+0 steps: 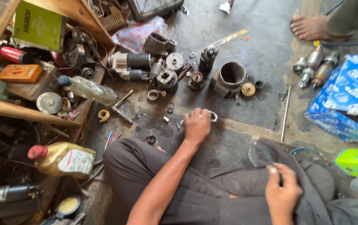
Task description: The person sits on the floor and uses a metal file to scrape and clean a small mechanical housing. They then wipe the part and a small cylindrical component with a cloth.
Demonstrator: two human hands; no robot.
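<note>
My left hand (196,125) reaches forward to the grimy floor, its fingers curled over a small shiny metal ring-shaped part (213,116). Whether it grips the part I cannot tell. My right hand (282,192) rests on a dark grey cloth (308,175) on my lap, fingers pinching the fabric. Just beyond my left hand lie dismantled motor parts: a round metal housing (230,77), a dark armature piece (167,79), a small gear (197,78) and a brass-coloured disc (248,89).
Low wooden shelves (4,109) at left hold tools and parts. A clear plastic bottle (89,89), an oil bottle with a red cap (62,159), a thin metal rod (286,110), blue packaging (345,96), a green box (357,160). Another person's bare foot (310,27) at top right.
</note>
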